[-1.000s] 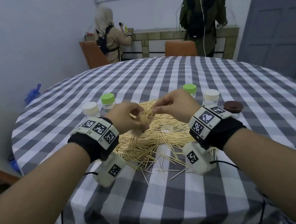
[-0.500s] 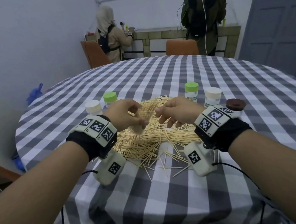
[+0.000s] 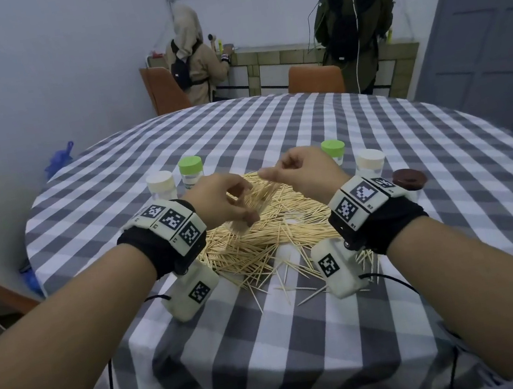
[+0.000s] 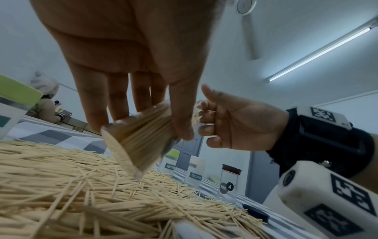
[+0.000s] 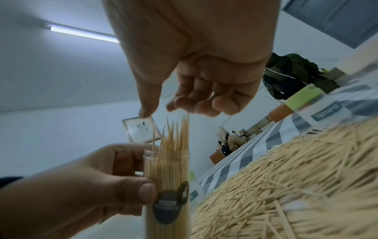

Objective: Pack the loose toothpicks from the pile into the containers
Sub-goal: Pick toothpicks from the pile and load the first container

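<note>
Since half a second ago, right hand point(image 3: 307, 176) lifted from pile point(image 3: 264, 230) to clear container point(image 5: 166, 190). Left hand point(image 3: 221, 205) grips container, tilted above pile and packed with toothpicks point(image 5: 178, 134). Right fingertips point(image 5: 180, 101) curled at protruding tips; whether they pinch any, cannot tell, blurred. Beyond pile: green-capped jars point(image 3: 191, 170), white-capped jars point(image 3: 370, 161), brown-lidded jar point(image 3: 409, 178) on checked tablecloth point(image 3: 304, 338). Container hidden from head view.
</note>
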